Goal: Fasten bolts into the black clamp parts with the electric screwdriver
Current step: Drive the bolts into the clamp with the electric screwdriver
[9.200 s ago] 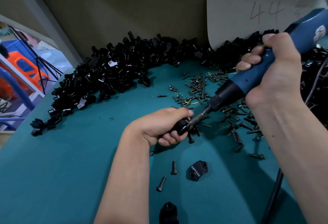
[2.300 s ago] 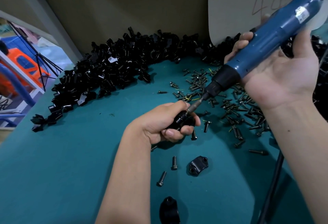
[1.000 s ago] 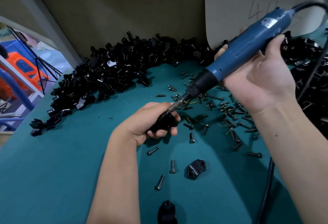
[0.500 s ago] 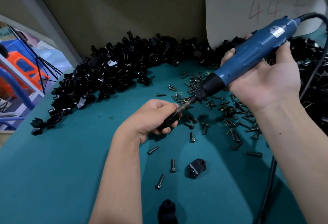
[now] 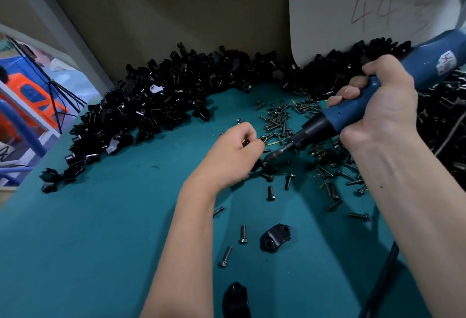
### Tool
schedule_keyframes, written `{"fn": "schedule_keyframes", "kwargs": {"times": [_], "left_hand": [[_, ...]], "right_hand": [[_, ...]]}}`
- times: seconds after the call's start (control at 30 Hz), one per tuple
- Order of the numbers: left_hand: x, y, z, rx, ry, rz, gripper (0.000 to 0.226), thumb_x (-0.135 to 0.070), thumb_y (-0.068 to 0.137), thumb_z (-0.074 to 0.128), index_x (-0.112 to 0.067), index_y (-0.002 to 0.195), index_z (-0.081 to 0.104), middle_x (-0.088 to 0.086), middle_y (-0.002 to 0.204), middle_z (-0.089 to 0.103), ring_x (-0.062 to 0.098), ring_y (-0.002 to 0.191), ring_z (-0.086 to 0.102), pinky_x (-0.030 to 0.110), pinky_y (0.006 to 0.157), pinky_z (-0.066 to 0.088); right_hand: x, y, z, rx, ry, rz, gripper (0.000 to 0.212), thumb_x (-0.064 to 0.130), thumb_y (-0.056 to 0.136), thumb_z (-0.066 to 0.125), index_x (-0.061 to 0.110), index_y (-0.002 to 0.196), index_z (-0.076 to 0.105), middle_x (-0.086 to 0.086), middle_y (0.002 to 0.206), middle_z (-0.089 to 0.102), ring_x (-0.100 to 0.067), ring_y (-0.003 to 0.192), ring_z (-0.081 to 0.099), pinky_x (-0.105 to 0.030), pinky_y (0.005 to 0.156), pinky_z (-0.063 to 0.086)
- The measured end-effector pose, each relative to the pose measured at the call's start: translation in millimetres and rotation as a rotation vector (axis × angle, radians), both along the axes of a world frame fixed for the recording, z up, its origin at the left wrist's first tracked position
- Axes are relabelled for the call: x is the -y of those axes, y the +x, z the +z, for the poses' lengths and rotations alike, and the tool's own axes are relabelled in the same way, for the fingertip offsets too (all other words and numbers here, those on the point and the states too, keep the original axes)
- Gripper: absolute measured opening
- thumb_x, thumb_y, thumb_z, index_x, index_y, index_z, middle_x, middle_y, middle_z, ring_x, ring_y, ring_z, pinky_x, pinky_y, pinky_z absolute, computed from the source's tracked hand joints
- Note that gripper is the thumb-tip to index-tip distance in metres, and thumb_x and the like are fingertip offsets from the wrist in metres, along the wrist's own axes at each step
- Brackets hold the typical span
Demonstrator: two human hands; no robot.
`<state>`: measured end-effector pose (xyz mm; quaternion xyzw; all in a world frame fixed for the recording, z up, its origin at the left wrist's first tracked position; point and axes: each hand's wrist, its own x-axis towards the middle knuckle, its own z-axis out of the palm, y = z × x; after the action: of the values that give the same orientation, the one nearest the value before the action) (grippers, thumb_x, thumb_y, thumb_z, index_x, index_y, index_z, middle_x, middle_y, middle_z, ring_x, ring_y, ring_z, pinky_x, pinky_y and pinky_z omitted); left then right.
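Observation:
My left hand (image 5: 232, 158) is curled over a black clamp part (image 5: 256, 166) on the teal table, and the hand hides most of it. My right hand (image 5: 378, 113) grips the blue electric screwdriver (image 5: 317, 126) from above. The tool slants down to the left, and its bit (image 5: 273, 156) meets the part at my left fingertips. Whether a bolt sits under the bit is hidden. Loose bolts (image 5: 277, 121) lie scattered just behind and to the right of the bit.
A long heap of black clamp parts (image 5: 164, 98) runs along the back wall. One loose clamp part (image 5: 275, 237) and single bolts (image 5: 243, 234) lie near me, another part (image 5: 235, 300) at the bottom edge. The tool's cable (image 5: 383, 280) hangs at right. A white board (image 5: 365, 7) leans behind.
My right hand has turned from an underhand hold to an overhand grip and brought the bit down low. My left hand has shifted slightly right and lowered the part toward the table.

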<state>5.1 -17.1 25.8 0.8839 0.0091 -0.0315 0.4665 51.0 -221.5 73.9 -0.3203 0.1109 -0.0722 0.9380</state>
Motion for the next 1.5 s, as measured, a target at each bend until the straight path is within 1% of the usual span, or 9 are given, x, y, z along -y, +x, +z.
{"fn": "schedule_keyframes", "kwargs": {"times": [0.33, 0.5, 0.67, 0.83, 0.9, 1.0, 1.13, 1.3, 1.5], "left_hand": [[0.5, -2.4, -1.0, -0.024, -0.126, -0.029, 0.017, -0.028, 0.095, 0.047, -0.022, 0.080, 0.051, -0.010, 0.057, 0.041, 0.011, 0.046, 0.033, 0.022, 0.043, 0.030], [0.1, -9.8, 7.9, -0.094, -0.288, -0.075, 0.030, -0.015, 0.103, 0.048, -0.019, 0.081, 0.068, 0.003, 0.081, 0.077, 0.008, 0.036, 0.034, 0.016, 0.036, 0.025], [-8.6, -11.6, 5.8, -0.013, -0.338, 0.044, 0.031, -0.010, 0.102, 0.050, -0.016, 0.080, 0.071, 0.008, 0.073, 0.076, 0.008, 0.038, 0.040, 0.015, 0.036, 0.029], [-24.3, -5.4, -1.6, 0.230, 0.124, 0.170, 0.020, -0.023, 0.092, 0.069, -0.032, 0.075, 0.073, -0.016, 0.077, 0.073, 0.010, 0.069, 0.066, 0.028, 0.063, 0.050], [-24.8, -7.5, 0.0, 0.185, 0.054, 0.120, 0.015, -0.025, 0.085, 0.081, -0.037, 0.083, 0.073, -0.017, 0.087, 0.072, 0.005, 0.082, 0.065, 0.027, 0.075, 0.052], [-23.0, -8.9, 0.4, 0.044, -0.047, 0.079, 0.046, -0.015, 0.077, 0.089, -0.043, 0.106, 0.067, -0.007, 0.108, 0.072, 0.014, 0.101, 0.071, 0.036, 0.094, 0.056], [-20.4, -7.2, 0.8, -0.009, -0.241, 0.128, 0.045, -0.012, 0.076, 0.092, -0.024, 0.107, 0.062, 0.002, 0.098, 0.079, 0.020, 0.085, 0.076, 0.030, 0.068, 0.059], [-23.4, -3.6, -1.9, 0.068, -0.262, 0.134, 0.022, -0.021, 0.076, 0.092, -0.025, 0.094, 0.079, 0.001, 0.092, 0.080, 0.012, 0.083, 0.073, 0.020, 0.067, 0.056], [-24.8, -1.4, -11.4, 0.012, -0.509, 0.280, 0.019, -0.030, 0.095, 0.075, -0.012, 0.101, 0.073, 0.008, 0.096, 0.080, 0.012, 0.053, 0.050, 0.016, 0.040, 0.034]], "right_hand": [[5.6, -1.6, -0.9, 0.048, 0.073, 0.039, 0.025, 0.011, 0.092, 0.051, 0.019, 0.072, 0.038, 0.006, 0.061, 0.040, -0.010, 0.048, 0.036, -0.025, 0.051, 0.036], [5.5, -1.4, 1.7, 0.066, 0.077, 0.013, 0.025, 0.011, 0.092, 0.051, 0.019, 0.072, 0.039, 0.006, 0.061, 0.040, -0.010, 0.049, 0.036, -0.025, 0.053, 0.036], [9.9, -0.3, 2.7, 0.020, 0.069, -0.079, 0.025, 0.021, 0.093, 0.070, 0.017, 0.085, 0.046, 0.006, 0.062, 0.048, -0.010, 0.049, 0.043, -0.025, 0.055, 0.041], [11.9, -1.2, 1.2, -0.071, -0.073, -0.049, 0.041, 0.038, 0.085, 0.085, 0.015, 0.094, 0.053, 0.004, 0.066, 0.055, -0.010, 0.053, 0.052, -0.028, 0.062, 0.052], [10.9, -0.6, -1.9, -0.104, -0.120, 0.026, 0.040, 0.034, 0.084, 0.086, 0.014, 0.099, 0.055, 0.003, 0.068, 0.057, -0.011, 0.053, 0.055, -0.029, 0.066, 0.054], [7.6, 4.6, -7.0, -0.124, -0.242, 0.134, 0.033, 0.016, 0.087, 0.080, 0.012, 0.109, 0.056, -0.001, 0.075, 0.058, -0.014, 0.057, 0.059, -0.033, 0.068, 0.058], [2.7, 10.2, -13.5, -0.155, -0.495, 0.197, 0.029, -0.010, 0.090, 0.061, 0.011, 0.101, 0.045, -0.013, 0.098, 0.056, -0.024, 0.076, 0.066, -0.049, 0.082, 0.063], [-3.6, 5.1, -24.7, -0.156, -0.814, 0.257, 0.029, 0.007, 0.093, 0.075, 0.012, 0.105, 0.049, -0.013, 0.107, 0.060, -0.036, 0.093, 0.074, -0.058, 0.086, 0.062], [-6.2, 3.2, -34.8, -0.184, -1.099, 0.243, 0.041, 0.024, 0.092, 0.079, -0.001, 0.113, 0.053, -0.027, 0.113, 0.064, -0.045, 0.093, 0.073, -0.060, 0.079, 0.063]]}}
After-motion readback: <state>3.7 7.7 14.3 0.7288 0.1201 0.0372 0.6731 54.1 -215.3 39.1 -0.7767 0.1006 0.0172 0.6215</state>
